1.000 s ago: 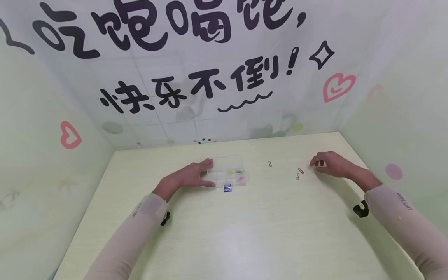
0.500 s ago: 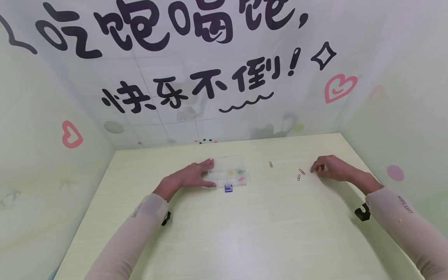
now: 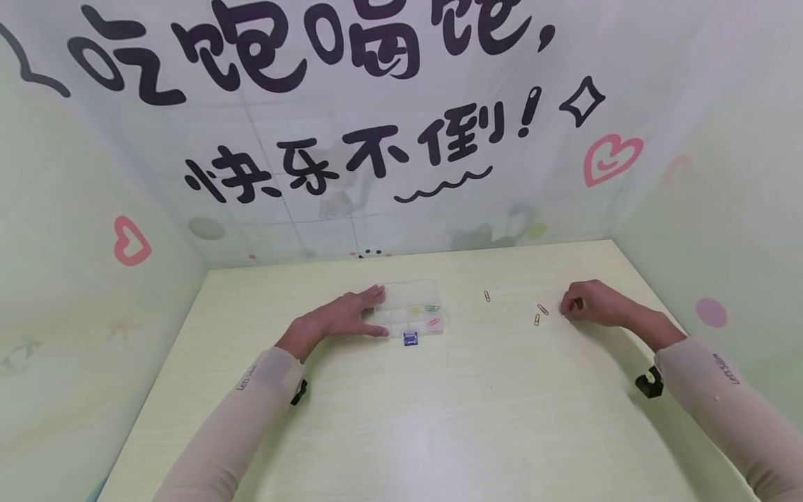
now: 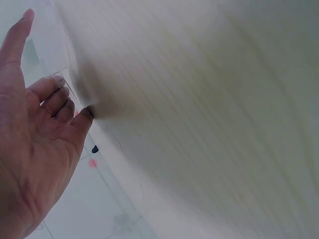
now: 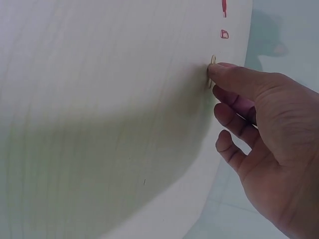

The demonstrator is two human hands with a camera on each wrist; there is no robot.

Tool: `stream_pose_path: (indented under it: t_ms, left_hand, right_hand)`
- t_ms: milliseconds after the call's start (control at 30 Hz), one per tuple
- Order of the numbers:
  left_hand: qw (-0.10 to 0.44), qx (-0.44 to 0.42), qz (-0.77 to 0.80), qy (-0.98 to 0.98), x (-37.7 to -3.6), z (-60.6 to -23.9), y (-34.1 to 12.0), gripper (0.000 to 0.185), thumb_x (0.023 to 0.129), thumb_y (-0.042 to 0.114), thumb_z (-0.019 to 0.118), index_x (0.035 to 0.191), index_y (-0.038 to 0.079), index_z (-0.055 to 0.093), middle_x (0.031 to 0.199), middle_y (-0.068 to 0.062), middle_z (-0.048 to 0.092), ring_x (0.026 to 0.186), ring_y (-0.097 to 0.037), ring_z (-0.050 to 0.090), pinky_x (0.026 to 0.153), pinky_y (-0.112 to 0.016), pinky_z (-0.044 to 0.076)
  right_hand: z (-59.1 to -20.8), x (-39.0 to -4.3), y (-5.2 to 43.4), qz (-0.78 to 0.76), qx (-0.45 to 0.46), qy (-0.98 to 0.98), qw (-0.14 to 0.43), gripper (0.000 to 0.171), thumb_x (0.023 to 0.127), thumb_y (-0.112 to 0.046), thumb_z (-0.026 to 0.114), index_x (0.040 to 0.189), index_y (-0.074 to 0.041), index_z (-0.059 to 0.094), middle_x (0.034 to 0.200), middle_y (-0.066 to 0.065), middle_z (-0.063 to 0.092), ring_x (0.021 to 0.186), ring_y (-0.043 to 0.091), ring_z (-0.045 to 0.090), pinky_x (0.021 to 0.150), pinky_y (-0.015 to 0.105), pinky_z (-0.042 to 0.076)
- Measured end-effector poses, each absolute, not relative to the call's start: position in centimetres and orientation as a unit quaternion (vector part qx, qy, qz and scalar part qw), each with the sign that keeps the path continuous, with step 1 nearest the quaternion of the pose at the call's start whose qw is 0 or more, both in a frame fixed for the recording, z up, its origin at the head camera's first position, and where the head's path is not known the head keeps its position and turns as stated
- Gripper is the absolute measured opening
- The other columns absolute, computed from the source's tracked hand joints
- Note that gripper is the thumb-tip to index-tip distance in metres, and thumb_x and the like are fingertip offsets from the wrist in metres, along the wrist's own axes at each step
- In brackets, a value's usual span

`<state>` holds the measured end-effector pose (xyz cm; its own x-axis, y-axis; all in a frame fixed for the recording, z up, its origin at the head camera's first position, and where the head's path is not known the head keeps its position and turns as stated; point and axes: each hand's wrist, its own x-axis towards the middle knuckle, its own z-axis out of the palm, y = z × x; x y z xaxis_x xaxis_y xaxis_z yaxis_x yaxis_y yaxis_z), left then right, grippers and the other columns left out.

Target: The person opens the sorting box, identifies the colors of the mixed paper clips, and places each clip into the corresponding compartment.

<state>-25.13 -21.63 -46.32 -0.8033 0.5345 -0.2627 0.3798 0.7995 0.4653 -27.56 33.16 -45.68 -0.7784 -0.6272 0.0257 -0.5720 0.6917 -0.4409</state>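
Well right of the clear divided box (image 3: 401,322) — one yellowish clip (image 5: 214,59) pinched, the box steadied.
Against the box's left side, the left grip (image 3: 341,316) rests with thumb and fingers spread, probably so it cannot slide on the bench (image 3: 439,418); beyond the box's right side, past three loose reddish clips (image 3: 542,309), the right grip (image 3: 592,305) holds the yellowish clip between thumb and forefinger — likely because thin wire suits fingertips.

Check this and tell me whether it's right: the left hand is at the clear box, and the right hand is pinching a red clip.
Not quite: the clip pinched by the right hand is yellow, not red, as the right wrist view shows. The left hand is at the clear box, as you say.
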Motion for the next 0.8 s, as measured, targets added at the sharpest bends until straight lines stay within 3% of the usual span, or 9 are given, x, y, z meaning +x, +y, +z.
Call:
stream_pose_path:
  t_ms: [467,800]
  left_hand:
    - [0.189,0.246,0.196,0.930,-25.14,-46.43,-21.66,0.104,0.093,0.066,0.071,0.167,0.009,0.027,0.177,-0.007,0.016,0.164,-0.028,0.015,0.131,-0.056,0.015]
    - [0.189,0.249,0.193,0.930,-24.99,-46.47,-21.67,0.104,0.093,0.066,0.070,0.167,0.007,0.027,0.177,-0.008,0.016,0.164,-0.029,0.016,0.131,-0.056,0.013]
  right_hand:
    - [-45.22,-27.65,32.71,-0.220,-0.288,0.924,0.122,0.010,0.089,0.005,0.078,0.086,-0.001,0.071,0.082,-0.004,0.067,0.076,0.010,0.055,0.068,0.024,0.048]
    - [-46.10,-27.37,32.58,-0.231,-0.279,0.926,0.108,0.016,0.090,0.004,0.076,0.083,-0.009,0.069,0.079,-0.004,0.062,0.075,0.010,0.053,0.067,0.023,0.045]
